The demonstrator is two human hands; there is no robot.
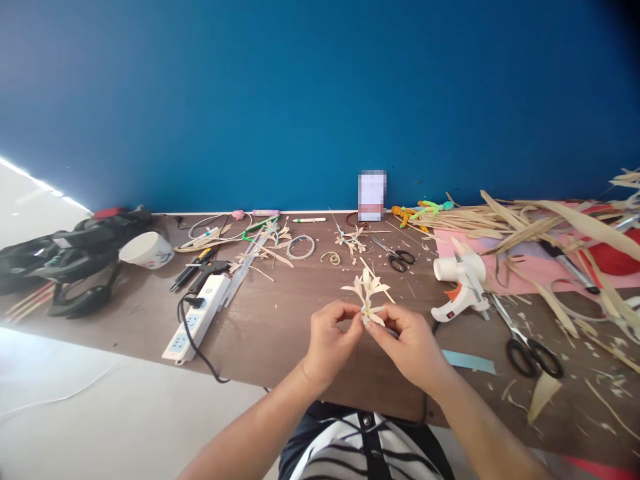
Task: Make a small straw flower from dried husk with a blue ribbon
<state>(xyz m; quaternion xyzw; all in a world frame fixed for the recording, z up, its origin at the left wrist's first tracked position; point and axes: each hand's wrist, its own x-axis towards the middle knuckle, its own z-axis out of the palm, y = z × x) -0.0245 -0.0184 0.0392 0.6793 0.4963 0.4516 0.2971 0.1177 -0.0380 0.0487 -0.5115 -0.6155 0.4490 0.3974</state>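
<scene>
Above the near edge of the brown table (270, 333), my left hand (330, 340) and my right hand (407, 343) meet. Both pinch the base of a small pale straw flower (369, 293) whose thin petals fan upward. Fingers of both hands are curled closed around its stem end. A white hot glue gun (460, 283) lies just right of my right hand. Small black-handled scissors (397, 257) lie behind the flower.
A white power strip (197, 320) with a black cable lies left. Larger scissors (530, 350) lie right, near a pile of dried straw leaves (540, 223) on a pink sheet. A white cup (147, 250), black bag (70, 253), pens and wire rings sit at the back.
</scene>
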